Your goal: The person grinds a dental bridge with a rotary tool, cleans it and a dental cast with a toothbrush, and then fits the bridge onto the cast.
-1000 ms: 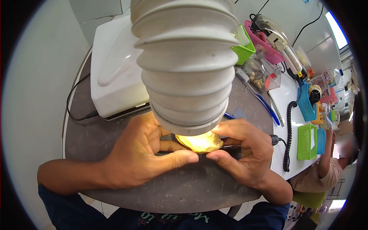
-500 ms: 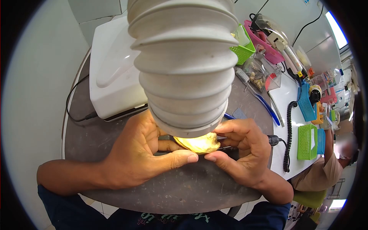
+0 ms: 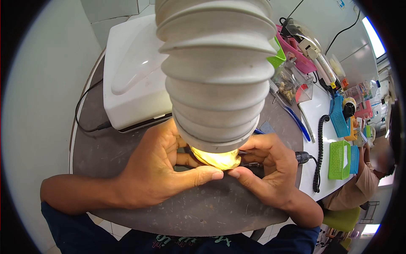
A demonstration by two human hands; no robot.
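Directly under the mouth of a ribbed white suction hose (image 3: 218,84), a brightly lit, pale yellow piece like a plaster cast (image 3: 218,159) is held between my hands. My left hand (image 3: 163,165) grips its left side, thumb along the near edge and fingers behind. My right hand (image 3: 270,165) is closed around a slim rotary handpiece (image 3: 301,157), whose dark rear end and cord come out on the right. That hand's thumb tip touches the piece's near right edge. The hose hides the piece's far side, and glare washes out its surface detail.
A white moulded machine (image 3: 137,72) stands back left on the grey table (image 3: 190,220). To the right lie a blue-handled brush (image 3: 298,122), a clear box of small pieces (image 3: 292,84), a coiled cord (image 3: 320,152) and a green basket (image 3: 339,160). Another person (image 3: 355,186) sits far right.
The hose and background have shifted slightly right in view. The yellow piece has tilted a little, and my thumbs are closer together. Both grips stay the same.
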